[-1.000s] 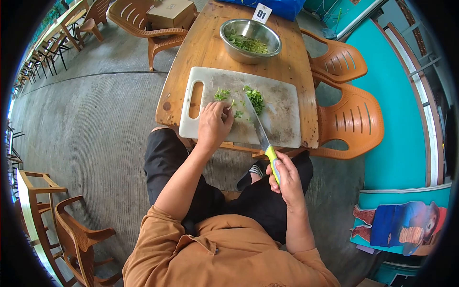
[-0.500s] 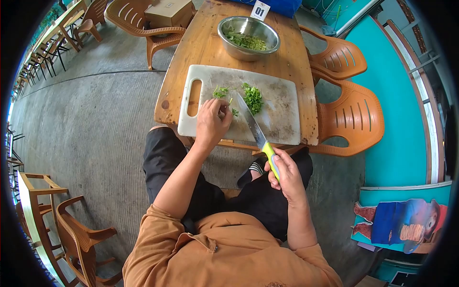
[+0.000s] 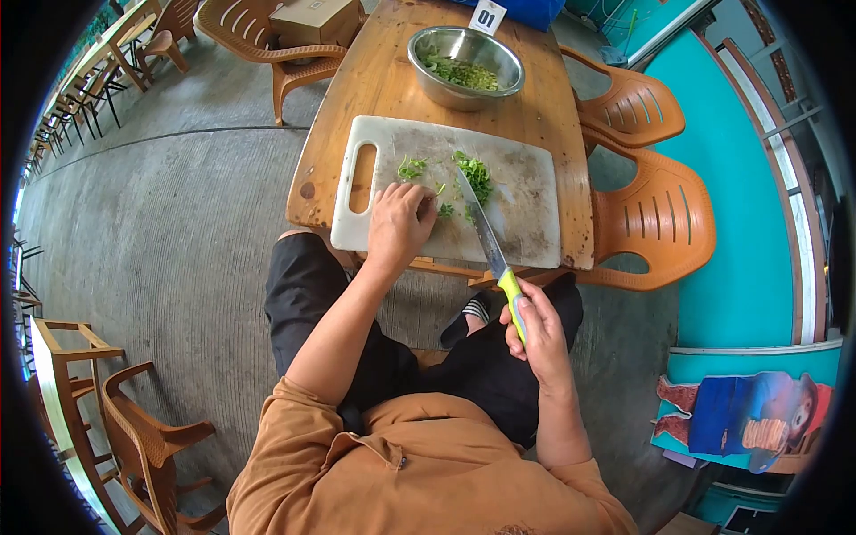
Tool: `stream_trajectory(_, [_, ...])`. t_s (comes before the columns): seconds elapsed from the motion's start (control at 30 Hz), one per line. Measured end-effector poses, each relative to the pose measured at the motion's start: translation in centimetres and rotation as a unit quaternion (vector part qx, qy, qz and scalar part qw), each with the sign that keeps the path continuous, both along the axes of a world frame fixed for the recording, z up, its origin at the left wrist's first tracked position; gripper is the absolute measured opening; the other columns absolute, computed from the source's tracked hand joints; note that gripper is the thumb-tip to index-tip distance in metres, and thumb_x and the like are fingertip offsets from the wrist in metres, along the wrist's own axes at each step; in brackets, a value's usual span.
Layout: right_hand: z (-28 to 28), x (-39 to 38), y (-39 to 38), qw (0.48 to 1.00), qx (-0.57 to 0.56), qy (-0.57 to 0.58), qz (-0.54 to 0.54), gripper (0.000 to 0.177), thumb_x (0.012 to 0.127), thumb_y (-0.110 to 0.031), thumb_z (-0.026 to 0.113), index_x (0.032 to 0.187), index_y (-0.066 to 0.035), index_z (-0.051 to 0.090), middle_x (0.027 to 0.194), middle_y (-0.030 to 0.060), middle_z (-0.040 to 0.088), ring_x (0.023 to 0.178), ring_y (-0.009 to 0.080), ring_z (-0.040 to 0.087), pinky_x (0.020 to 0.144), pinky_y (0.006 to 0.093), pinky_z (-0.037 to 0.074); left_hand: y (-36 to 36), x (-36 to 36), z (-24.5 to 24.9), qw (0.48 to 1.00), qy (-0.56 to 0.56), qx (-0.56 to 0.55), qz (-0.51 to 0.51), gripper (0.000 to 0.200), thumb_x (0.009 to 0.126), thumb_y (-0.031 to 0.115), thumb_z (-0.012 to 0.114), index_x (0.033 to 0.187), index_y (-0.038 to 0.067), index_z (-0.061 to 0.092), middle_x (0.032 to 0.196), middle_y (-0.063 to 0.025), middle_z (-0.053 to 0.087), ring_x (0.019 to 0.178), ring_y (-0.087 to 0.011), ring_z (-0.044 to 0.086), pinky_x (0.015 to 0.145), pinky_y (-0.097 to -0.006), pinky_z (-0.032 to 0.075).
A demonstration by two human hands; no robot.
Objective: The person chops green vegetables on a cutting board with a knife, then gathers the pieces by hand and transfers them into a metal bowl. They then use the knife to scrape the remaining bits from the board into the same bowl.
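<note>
My right hand (image 3: 537,328) is wrapped round the yellow-green and grey handle of a knife (image 3: 487,234). Its blade points away from me, the tip at the left edge of a pile of chopped green herbs (image 3: 478,178). On the left half of the white cutting board (image 3: 526,241), my left hand (image 3: 401,221) rests with fingers curled in; what they hold, if anything, is hidden. Small herb scraps (image 3: 446,211) lie beside its fingertips, and a leafy sprig (image 3: 411,168) lies just beyond them.
A steel bowl (image 3: 428,82) of cut greens stands behind the board on the wooden table (image 3: 312,169). Farther back are a number 01 sign (image 3: 487,17) and something blue (image 3: 526,11). Orange plastic chairs (image 3: 655,218) flank the table; a cardboard box (image 3: 314,22) sits on one.
The knife and my right hand have shifted slightly right and toward me, the blade now along the herb pile's left edge. My left hand has stayed near the same spot, fingers still curled.
</note>
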State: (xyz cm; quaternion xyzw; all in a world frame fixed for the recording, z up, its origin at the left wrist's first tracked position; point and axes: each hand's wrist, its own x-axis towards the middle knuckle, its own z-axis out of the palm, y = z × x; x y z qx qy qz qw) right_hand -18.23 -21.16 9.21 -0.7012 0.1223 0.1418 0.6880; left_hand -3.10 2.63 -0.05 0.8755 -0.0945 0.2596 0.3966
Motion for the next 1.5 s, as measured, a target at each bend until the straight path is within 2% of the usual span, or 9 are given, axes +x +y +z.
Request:
stream_trajectory(0.23, [-1.2,-1.7,1.4,0.997,-0.031,-0.055,0.033,0.048,0.117,-0.014,0.045,0.165,-0.009,0.043,0.093,0.0051,0.063,0.057,0.0030,0.047,0.053,0.0196,0.043,-0.3,0.1,-0.1,0.999,0.011,0.053,-0.002,0.010,0.089,0.015,0.077,0.094,0.007,0.075,0.096,-0.0080,0.071,0.099,-0.0293,0.065,0.092,-0.0418,0.049])
stream_trajectory(0.43, [-1.4,-1.8,1.4,0.996,-0.051,-0.047,0.048,0.047,0.117,-0.014,0.047,0.164,-0.011,0.046,0.093,0.0030,0.062,0.058,0.0027,0.048,0.053,0.0195,0.043,-0.3,0.2,0.0,0.998,0.026,0.060,0.003,0.010,0.090,0.015,0.077,0.094,0.007,0.075,0.095,-0.0078,0.071,0.099,-0.0294,0.065,0.092,-0.0417,0.049])
stream_trajectory(0.7, [-1.2,-1.2,-0.1,0.996,-0.058,-0.055,0.050,0.047,0.116,-0.012,0.048,0.163,-0.010,0.047,0.092,0.0034,0.064,0.057,0.0020,0.047,0.052,0.0195,0.043,0.2,0.4,0.0,0.999,0.018,0.041,-0.019,0.008,0.091,0.014,0.075,0.094,0.006,0.076,0.091,-0.0083,0.070,0.093,-0.0292,0.066,0.090,-0.0409,0.049])
stream_trajectory(1.1, [-0.9,-1.5,0.4,0.996,-0.061,-0.042,0.058,0.046,0.116,-0.013,0.050,0.162,-0.009,0.048,0.092,0.0037,0.064,0.056,0.0025,0.047,0.052,0.0202,0.043,-0.1,0.4,0.1,0.998,0.019,0.055,-0.005,0.009,0.091,0.015,0.077,0.094,0.007,0.077,0.092,-0.0072,0.072,0.095,-0.0285,0.067,0.089,-0.0412,0.049])
stream_trajectory(1.3, [0.0,-1.4,0.4,0.992,-0.097,-0.042,0.064,0.046,0.116,-0.016,0.052,0.161,-0.009,0.051,0.089,0.0019,0.063,0.058,0.0023,0.048,0.053,0.0201,0.043,0.0,0.4,-0.1,0.998,0.013,0.056,-0.008,0.008,0.090,0.015,0.077,0.094,0.008,0.077,0.092,-0.0062,0.071,0.096,-0.0278,0.066,0.089,-0.0410,0.048])
stream_trajectory(1.4, [0.5,-1.1,0.2,0.989,-0.124,-0.032,0.067,0.046,0.115,-0.016,0.053,0.160,-0.010,0.052,0.088,0.0014,0.064,0.061,0.0038,0.052,0.057,0.0217,0.046,-0.1,0.3,-0.1,0.998,0.014,0.069,-0.004,0.007,0.090,0.014,0.077,0.094,0.008,0.077,0.092,-0.0061,0.070,0.096,-0.0278,0.066,0.088,-0.0412,0.048])
stream_trajectory(1.47, [0.7,-0.9,0.1,0.973,-0.202,-0.060,0.094,0.046,0.115,-0.015,0.053,0.160,-0.009,0.052,0.089,0.0050,0.066,0.067,0.0090,0.058,0.065,0.0269,0.053,-0.1,0.4,-0.2,0.998,0.014,0.067,-0.003,0.007,0.090,0.014,0.076,0.094,0.008,0.077,0.093,-0.0061,0.070,0.096,-0.0280,0.066,0.089,-0.0413,0.048])
stream_trajectory(1.5, [0.8,-0.6,0.2,0.973,-0.202,-0.060,0.093,0.046,0.115,-0.015,0.053,0.160,-0.009,0.052,0.089,0.0050,0.066,0.067,0.0090,0.058,0.065,0.0269,0.053,-0.1,0.4,-0.2,0.998,0.013,0.066,-0.003,0.007,0.090,0.014,0.076,0.094,0.008,0.076,0.093,-0.0062,0.070,0.096,-0.0283,0.066,0.089,-0.0414,0.048])
